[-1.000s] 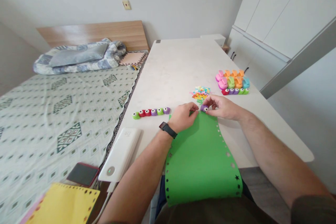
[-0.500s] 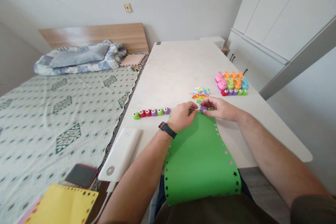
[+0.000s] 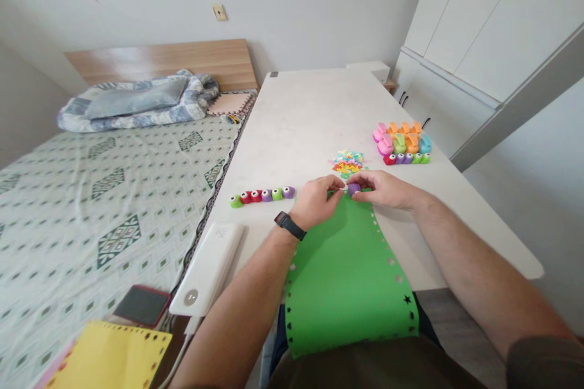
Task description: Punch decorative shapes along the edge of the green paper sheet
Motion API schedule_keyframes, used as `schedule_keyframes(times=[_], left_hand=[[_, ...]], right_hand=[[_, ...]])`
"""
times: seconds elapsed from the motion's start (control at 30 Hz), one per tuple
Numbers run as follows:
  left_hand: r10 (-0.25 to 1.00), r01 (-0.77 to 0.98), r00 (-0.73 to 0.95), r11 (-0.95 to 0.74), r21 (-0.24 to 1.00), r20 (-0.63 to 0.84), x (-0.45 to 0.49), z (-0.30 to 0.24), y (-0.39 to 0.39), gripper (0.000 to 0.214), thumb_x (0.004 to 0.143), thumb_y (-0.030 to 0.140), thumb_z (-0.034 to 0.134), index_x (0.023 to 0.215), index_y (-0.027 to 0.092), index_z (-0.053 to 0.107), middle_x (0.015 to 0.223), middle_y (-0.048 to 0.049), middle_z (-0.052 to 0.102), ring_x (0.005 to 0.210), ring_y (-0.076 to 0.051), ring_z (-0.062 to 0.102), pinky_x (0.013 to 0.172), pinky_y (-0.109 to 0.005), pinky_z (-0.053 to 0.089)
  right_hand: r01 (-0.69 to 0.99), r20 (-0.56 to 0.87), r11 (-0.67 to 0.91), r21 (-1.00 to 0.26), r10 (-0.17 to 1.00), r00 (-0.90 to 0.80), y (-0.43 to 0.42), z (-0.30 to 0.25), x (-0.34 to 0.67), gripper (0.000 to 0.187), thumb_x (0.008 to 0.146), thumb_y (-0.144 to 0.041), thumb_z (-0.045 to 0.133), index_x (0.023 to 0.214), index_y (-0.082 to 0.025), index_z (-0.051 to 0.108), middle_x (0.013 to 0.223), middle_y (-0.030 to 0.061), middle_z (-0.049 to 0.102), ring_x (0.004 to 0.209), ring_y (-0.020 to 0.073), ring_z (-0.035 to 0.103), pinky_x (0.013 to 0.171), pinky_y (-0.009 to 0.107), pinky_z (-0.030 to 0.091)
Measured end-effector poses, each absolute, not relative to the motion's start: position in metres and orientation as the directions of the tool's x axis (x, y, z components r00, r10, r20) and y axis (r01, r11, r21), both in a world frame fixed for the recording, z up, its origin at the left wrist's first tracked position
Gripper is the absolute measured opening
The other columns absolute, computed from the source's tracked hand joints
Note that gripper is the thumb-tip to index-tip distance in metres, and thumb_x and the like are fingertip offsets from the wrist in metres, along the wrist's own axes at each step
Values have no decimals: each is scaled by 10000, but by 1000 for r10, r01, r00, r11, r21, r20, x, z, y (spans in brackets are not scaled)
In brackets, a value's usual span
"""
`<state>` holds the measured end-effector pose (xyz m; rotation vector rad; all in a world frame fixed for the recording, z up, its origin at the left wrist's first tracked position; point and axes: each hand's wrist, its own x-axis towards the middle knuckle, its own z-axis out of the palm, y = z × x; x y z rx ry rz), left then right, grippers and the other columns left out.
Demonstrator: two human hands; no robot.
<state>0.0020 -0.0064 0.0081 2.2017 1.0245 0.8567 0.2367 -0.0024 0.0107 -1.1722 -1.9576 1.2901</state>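
Note:
A green sheet of paper [image 3: 347,267] stretches from the table's front part down to my lap, with small star and other shapes punched along its side edges. My right hand [image 3: 382,189] grips a small purple craft punch [image 3: 353,189] at the sheet's far edge. Beside it, my left hand [image 3: 318,197] is closed at the same edge, thumb and fingers pinched on the paper; a black band circles that wrist. Just beyond both hands lies a pile of colourful paper cutouts [image 3: 349,162]. Whether the punch is pressed down cannot be made out.
A row of small punches [image 3: 261,195] stands left of the sheet. Larger coloured punches [image 3: 399,143] are grouped at right, with another small row [image 3: 407,159] before them. A white power bank [image 3: 210,267], a phone [image 3: 142,305] and yellow punched paper [image 3: 109,352] lie at left.
The purple punch has turned slightly in my right hand's fingers. My left hand stays at the paper's edge, and the view has shifted very slightly.

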Motion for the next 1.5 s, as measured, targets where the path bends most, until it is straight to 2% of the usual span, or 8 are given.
schedule_keyframes(times=[0.37,0.67,1.2,1.37,1.5], left_hand=[[802,444,500,-562,698,328,2,9,-7,132,927,202,594,1034,193,671,976,-26,761,896,-155,715,832,-286,549],[804,453,501,-558,695,320,4,11,-8,139,916,188,602,1034,193,676,961,-24,763,886,-159,716,835,-295,553],[804,459,506,-557,692,312,3,11,-8,137,920,199,601,1036,196,675,968,-28,762,895,-163,717,838,-296,552],[799,476,517,-566,674,307,2,12,-8,152,966,285,571,1034,197,674,966,-34,758,891,-164,712,816,-289,547],[801,530,524,-573,625,289,2,12,-8,335,922,494,641,1064,193,675,985,-59,755,911,-199,711,819,-317,558]], right_hand=[[331,-52,138,-933,860,-507,-2,11,234,444,791,-387,791,1165,-182,668,1077,76,719,1001,227,667,893,363,516],[330,-85,78,-941,887,-453,-4,11,230,383,730,-312,814,1064,-167,695,964,53,720,881,198,655,822,336,509],[477,-70,133,-869,920,-385,-4,10,224,347,720,-351,800,1010,-177,726,860,27,710,788,189,632,731,315,489],[506,-65,145,-850,925,-374,-5,11,222,349,717,-357,795,1010,-180,723,857,19,703,787,187,626,729,307,479],[516,-42,177,-838,922,-384,-7,14,219,308,725,-349,781,980,-187,722,850,12,694,789,185,620,729,302,472]])
